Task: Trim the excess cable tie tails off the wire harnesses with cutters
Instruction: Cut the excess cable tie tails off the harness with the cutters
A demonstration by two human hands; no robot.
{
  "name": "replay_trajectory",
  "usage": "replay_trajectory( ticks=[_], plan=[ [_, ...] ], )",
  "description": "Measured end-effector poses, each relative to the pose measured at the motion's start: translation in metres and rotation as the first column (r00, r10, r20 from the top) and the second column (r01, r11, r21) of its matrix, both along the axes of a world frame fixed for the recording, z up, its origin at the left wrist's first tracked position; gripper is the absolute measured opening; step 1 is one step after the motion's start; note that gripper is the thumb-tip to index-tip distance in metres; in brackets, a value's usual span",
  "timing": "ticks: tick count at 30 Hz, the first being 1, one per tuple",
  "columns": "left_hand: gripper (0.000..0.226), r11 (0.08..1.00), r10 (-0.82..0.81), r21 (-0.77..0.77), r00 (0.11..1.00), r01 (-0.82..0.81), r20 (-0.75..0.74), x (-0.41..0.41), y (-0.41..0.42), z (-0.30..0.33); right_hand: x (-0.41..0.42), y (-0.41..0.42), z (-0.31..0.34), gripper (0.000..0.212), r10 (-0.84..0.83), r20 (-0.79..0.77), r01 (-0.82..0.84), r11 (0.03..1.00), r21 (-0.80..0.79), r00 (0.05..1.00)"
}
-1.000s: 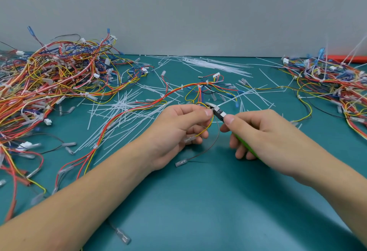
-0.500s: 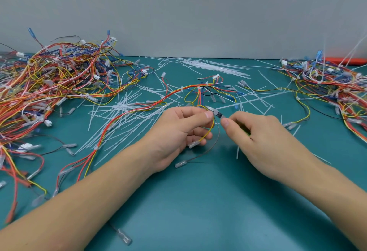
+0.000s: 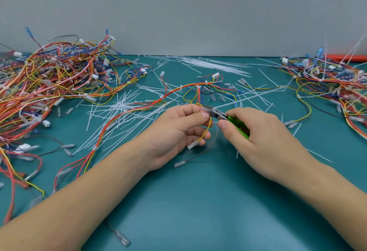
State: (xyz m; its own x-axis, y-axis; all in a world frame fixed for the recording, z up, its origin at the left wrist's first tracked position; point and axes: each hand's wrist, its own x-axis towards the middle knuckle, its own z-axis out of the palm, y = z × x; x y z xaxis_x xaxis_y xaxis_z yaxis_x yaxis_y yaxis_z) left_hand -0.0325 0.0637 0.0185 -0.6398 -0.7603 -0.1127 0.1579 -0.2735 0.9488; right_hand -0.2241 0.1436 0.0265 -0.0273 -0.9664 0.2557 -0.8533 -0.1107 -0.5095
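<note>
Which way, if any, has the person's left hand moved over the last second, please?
No: the left hand stays just above the clear-sleeved terminal on the teal mat, pinching the yellow wire.

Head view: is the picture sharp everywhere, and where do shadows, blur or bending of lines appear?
Head view: the middle is fairly sharp, with the left hand, the right hand and the cutters clear; the wire pile at the left edge looks softer; soft shadows lie on the table under the forearms; light is even, without glare; the wide lens stretches the forearms near the bottom corners.
</note>
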Motion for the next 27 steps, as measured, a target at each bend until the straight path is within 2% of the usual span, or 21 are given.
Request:
replay_trajectory(
  ticks=[6, 12, 22, 27],
  plan=[
    [0.003, 1.000, -0.001, 0.004, 1.000, 0.001, -0.001, 0.0001, -0.0004, -0.0002, -0.0013, -0.0007, -0.0004, 0.040, 0.006, 0.034, -0.006, 1.000, 0.008, 0.999],
    [0.007, 1.000, 0.014, -0.019, 1.000, -0.014, 0.003, -0.0003, 0.0002, -0.0017, -0.0007, 0.0004, -0.0026, 0.047, -0.010, 0.120, 0.006, 1.000, 0.031, 0.993],
    [0.007, 0.999, 0.035, -0.038, 0.999, -0.034, 0.029, -0.0012, 0.0030, -0.0008, 0.0005, 0.0016, -0.0023, 0.046, -0.031, 0.084, 0.028, 0.999, 0.030, 0.996],
    [0.008, 0.998, 0.048, -0.032, 0.999, -0.047, 0.024, -0.0022, 0.0046, 0.0037, 0.0035, 0.0005, -0.0036, 0.055, -0.052, 0.088, 0.057, 0.997, -0.055, 0.995]
  ],
)
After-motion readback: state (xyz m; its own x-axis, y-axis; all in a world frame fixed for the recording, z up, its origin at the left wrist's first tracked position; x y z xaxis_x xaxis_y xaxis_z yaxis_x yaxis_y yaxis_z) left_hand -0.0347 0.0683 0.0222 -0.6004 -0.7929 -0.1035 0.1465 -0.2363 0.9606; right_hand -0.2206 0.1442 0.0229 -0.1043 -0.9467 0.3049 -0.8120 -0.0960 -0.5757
